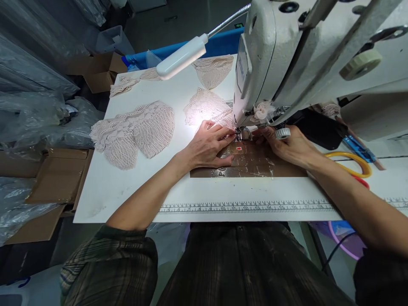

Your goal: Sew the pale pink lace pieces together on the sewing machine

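Under the sewing machine's lit presser foot point(244, 134) lies a pale pink lace piece point(204, 106), partly hidden by my left hand. My left hand point(210, 146) rests just left of the foot; its fingertips grip the lace's near edge beside the needle, while the thumb stretches over the brown machine plate point(251, 163). My right hand point(288, 146) is to the right of the foot. Its thumb and fingertips are pinched together close to the foot, and what they hold is hidden. The sewing machine head point(259, 63) stands above both hands.
Joined lace cups point(134, 131) lie on the left of the white table point(117, 191), with another lace piece point(214, 70) at the back. A lamp point(182, 56) hangs over the work. Right are a yellow ring point(363, 165) and blue cutter point(358, 148). Cardboard boxes point(59, 174) stand left.
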Demonstrator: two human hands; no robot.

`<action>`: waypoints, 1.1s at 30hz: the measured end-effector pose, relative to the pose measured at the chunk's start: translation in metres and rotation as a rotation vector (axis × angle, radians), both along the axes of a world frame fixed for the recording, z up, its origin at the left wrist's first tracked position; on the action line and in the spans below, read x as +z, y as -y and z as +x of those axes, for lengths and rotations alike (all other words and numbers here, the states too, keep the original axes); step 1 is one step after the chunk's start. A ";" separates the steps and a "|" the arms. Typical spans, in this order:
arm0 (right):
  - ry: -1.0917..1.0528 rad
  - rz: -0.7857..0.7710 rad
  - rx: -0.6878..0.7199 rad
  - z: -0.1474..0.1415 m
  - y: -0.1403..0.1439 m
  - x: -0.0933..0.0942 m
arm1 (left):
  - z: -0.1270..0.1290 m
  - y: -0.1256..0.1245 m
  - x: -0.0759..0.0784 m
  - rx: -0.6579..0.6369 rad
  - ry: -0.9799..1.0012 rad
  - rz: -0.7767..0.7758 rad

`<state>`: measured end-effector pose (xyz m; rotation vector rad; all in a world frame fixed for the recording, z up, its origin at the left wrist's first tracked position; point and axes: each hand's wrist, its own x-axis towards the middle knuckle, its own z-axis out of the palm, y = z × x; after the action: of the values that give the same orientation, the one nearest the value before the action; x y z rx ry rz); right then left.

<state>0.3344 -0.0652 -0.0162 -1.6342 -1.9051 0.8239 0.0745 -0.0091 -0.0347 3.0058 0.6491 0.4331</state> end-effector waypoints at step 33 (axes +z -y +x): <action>-0.402 -0.216 -0.246 0.002 0.006 0.008 | 0.013 0.041 0.016 0.404 -0.145 -0.039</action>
<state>0.3365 -0.0713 -0.0086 -1.6333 -1.3489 1.1803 0.0879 -0.0501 -0.0191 2.8805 1.2694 0.2083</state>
